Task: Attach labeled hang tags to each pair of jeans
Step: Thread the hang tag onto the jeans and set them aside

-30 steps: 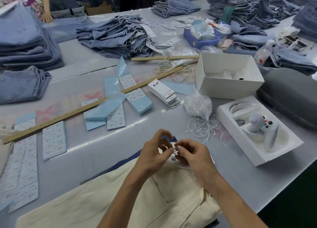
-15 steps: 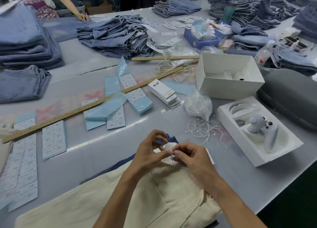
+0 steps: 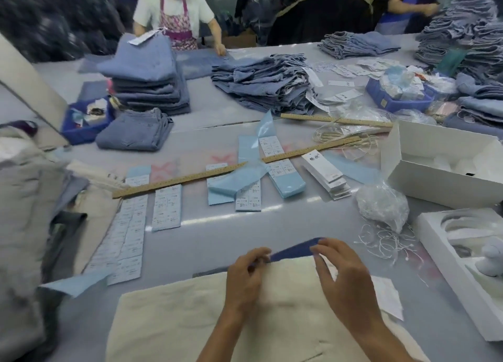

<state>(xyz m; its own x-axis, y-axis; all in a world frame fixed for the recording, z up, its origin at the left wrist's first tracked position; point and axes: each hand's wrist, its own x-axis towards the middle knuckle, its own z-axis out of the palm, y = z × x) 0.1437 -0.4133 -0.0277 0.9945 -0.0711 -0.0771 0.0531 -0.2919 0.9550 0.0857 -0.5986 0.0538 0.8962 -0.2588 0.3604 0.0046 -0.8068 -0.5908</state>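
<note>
Cream jeans (image 3: 190,321) lie flat at the near edge of the grey table, on top of a dark blue cloth (image 3: 294,248). My left hand (image 3: 245,277) pinches the jeans' top edge between curled fingers. My right hand (image 3: 343,277) hovers at the same edge with loosely curved fingers, fingertips at the cloth and nothing gripped. A white hang tag (image 3: 386,296) lies beside the jeans' right side. A stack of spare hang tags (image 3: 324,171) sits mid-table. The frame is blurred.
A bag of string loops (image 3: 381,206) and loose strings (image 3: 381,242) lie right. Label sheets (image 3: 166,209) and a wooden ruler (image 3: 190,178) lie ahead. White boxes (image 3: 441,171) stand right, a cream pile (image 3: 21,198) left, blue jeans stacks (image 3: 147,76) behind, people at the far side.
My hands let go of the tag and moved apart along the jeans' top edge. The tag now lies to the right. The camera swung up and left.
</note>
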